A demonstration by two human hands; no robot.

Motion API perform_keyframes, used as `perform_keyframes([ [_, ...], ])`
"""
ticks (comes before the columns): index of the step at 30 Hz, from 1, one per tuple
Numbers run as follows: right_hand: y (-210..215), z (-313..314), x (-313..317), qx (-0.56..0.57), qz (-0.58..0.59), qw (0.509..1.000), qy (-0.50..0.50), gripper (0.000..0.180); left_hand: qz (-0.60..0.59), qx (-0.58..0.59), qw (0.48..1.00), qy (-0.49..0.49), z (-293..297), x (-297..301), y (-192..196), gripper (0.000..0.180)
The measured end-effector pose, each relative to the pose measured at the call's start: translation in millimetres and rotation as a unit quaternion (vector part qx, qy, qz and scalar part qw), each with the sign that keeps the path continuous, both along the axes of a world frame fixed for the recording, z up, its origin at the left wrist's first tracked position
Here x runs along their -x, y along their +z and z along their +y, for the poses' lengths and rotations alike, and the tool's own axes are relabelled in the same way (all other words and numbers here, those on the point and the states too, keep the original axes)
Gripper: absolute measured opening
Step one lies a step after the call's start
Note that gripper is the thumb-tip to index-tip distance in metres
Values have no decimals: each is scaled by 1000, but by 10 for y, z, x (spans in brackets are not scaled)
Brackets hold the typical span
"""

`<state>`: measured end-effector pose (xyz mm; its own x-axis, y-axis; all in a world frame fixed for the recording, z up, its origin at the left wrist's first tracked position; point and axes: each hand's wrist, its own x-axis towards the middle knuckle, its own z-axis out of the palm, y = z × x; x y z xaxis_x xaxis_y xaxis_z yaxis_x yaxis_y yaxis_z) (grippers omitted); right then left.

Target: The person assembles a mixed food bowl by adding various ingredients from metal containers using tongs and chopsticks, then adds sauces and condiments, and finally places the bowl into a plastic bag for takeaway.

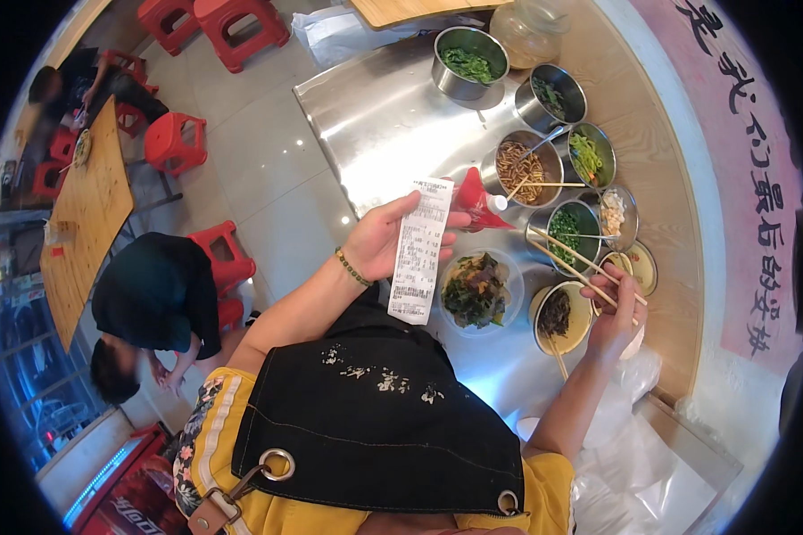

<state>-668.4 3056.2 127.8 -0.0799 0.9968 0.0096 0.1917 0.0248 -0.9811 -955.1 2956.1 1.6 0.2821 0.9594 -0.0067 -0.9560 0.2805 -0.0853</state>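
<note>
Paper, wood, metal, plastic and cloth surfaces within your view.
Your receipt [419, 254] is smooth, matt paper; your chopsticks [558, 246] look like pale, matt wood. The counter [357, 116] before you is smooth, glossy metal; the farthest bowl [459, 89] is shiny metal. You wear an apron [375, 415] of matt cloth with a polished metal eyelet [291, 465]; the stools [163, 141] beyond are smooth, slightly glossy plastic.

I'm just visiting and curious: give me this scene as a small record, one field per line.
Left hand: holds a long printed receipt
Right hand: holds light-coloured chopsticks
Beside left hand: red pouch, white cap
Ahead: clear bowl of dark leafy food
Worktop: metal counter with metal containers of food
Off to the left: red stools, person bent forward
</note>
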Motion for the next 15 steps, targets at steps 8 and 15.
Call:
perform_keyframes([
  [8,-35,61,90,-7,-1,1000,5,35,-16,9,1000,3,7,47,-14,48],
  [15,-60,60,86,-2,-16,1000,1,34,-13,5,1000,3,48,50,-28,48],
])
